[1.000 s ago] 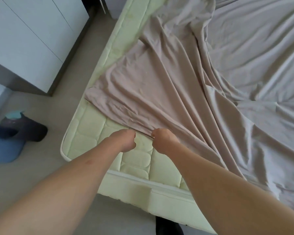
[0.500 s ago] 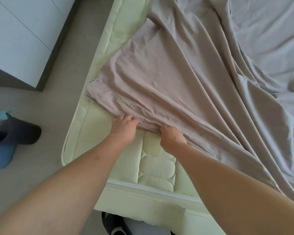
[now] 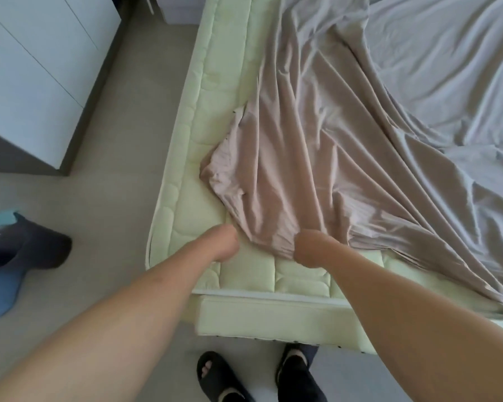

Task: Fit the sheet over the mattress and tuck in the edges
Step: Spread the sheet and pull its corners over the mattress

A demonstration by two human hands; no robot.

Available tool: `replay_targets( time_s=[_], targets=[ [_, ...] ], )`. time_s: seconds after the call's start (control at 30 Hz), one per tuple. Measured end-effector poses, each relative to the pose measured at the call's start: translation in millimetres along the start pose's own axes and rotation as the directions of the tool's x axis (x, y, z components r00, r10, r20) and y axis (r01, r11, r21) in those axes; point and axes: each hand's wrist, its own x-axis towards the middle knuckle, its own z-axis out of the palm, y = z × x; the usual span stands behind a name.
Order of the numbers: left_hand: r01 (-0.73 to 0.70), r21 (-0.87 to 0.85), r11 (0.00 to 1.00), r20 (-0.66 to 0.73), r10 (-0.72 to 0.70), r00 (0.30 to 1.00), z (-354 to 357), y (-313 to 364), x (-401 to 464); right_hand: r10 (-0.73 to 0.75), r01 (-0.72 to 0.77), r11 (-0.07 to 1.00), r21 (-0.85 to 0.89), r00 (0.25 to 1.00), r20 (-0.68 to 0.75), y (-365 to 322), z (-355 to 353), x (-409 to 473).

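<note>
Sheet [image 3: 317, 158] corner bunched closer; left hand [image 3: 222, 245], right hand [image 3: 310, 248] grip clamped on its near edge.

Both bare forearms are extended forward and converge. The left hand [image 3: 221, 242] is curled into a fist; its grasp, if any, cannot be made out. The right hand [image 3: 310, 250] is closed likewise, knuckles forward.

One sheet [image 3: 317, 158], one mattress [image 3: 212, 117] (two hands [image 3: 222, 243]).

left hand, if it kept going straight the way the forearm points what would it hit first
Probably the bunched edge of the sheet, which lies just past the left hand on the mattress; depth is hard to judge.
</note>
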Motion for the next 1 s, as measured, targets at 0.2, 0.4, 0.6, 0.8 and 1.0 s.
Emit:
replay_targets(
  time_s=[0.2,0.4,0.6,0.8,1.0],
  targets=[
    [0.158,-0.043,0.987,-0.189,-0.163,0.968,-34.9,-62.4,18.9,-0.125,0.131,0.988,0.078,0.99,-0.068,-66.6,13.4,5.4],
    [0.175,0.019,0.984,-0.249,-0.164,0.954,-55.2,-53.3,50.4,-0.089,0.101,0.977,0.186,0.993,-0.074,-64.1,24.2,18.5],
    [0.215,-0.123,0.969,-0.334,-0.244,0.91,-77.7,-67.1,97.6,-0.037,0.061,0.975,0.212,0.993,-0.114,-64.3,20.3,40.6],
    [0.111,-0.325,0.939,-0.229,-0.191,0.955,-79.3,-76.1,140.8,0.095,-0.027,0.958,0.287,0.97,-0.226,-81.6,28.5,59.8],
    [-0.189,-0.461,0.867,-0.266,0.068,0.961,-111.2,-79.1,139.5,0.253,-0.064,0.917,0.394,0.856,-0.45,-131.7,18.1,67.0]
  ],
)
